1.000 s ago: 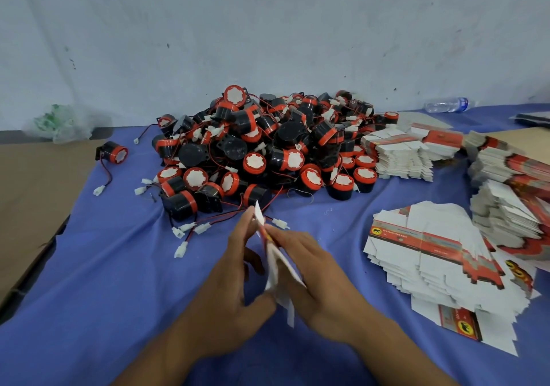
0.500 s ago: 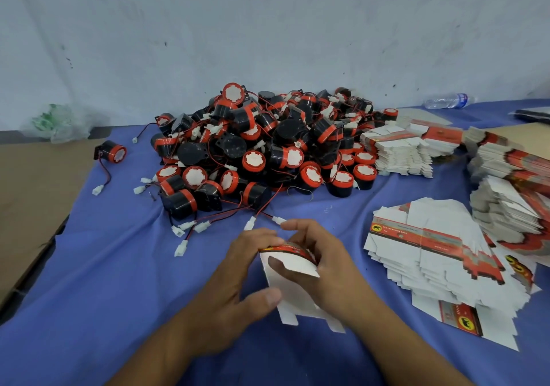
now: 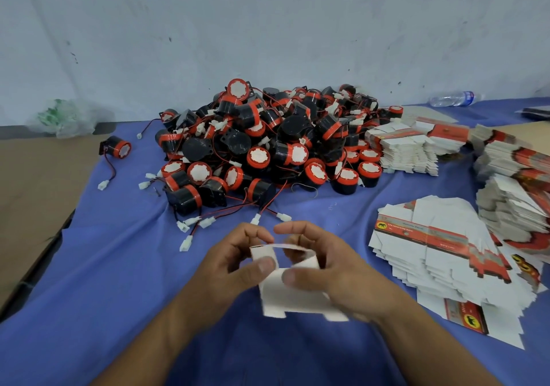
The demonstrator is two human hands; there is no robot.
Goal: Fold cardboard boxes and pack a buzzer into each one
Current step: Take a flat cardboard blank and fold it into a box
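Observation:
My left hand point(image 3: 229, 262) and my right hand point(image 3: 330, 266) both grip one small white cardboard box point(image 3: 293, 292) low in the middle of the head view, over the blue cloth point(image 3: 119, 266). The box is partly opened into a sleeve, white inner side towards me, its flaps hanging down. Thumbs press on its near face and fingers curl over its top edge. A big pile of black-and-red buzzers point(image 3: 268, 144) with red wires and white plugs lies just beyond my hands. Flat box blanks point(image 3: 443, 245) are fanned out to my right.
More stacks of flat blanks point(image 3: 407, 147) lie at the right, with another stack point(image 3: 512, 177) farther right. One stray buzzer point(image 3: 117, 147) sits left of the pile. A plastic bottle point(image 3: 452, 98) lies by the wall. Brown cardboard point(image 3: 32, 192) covers the left side, with a crumpled plastic bag point(image 3: 64, 118) behind it.
The box went from a flat blank held on edge to an opened sleeve, and my hands have spread apart on it and lowered it slightly toward me.

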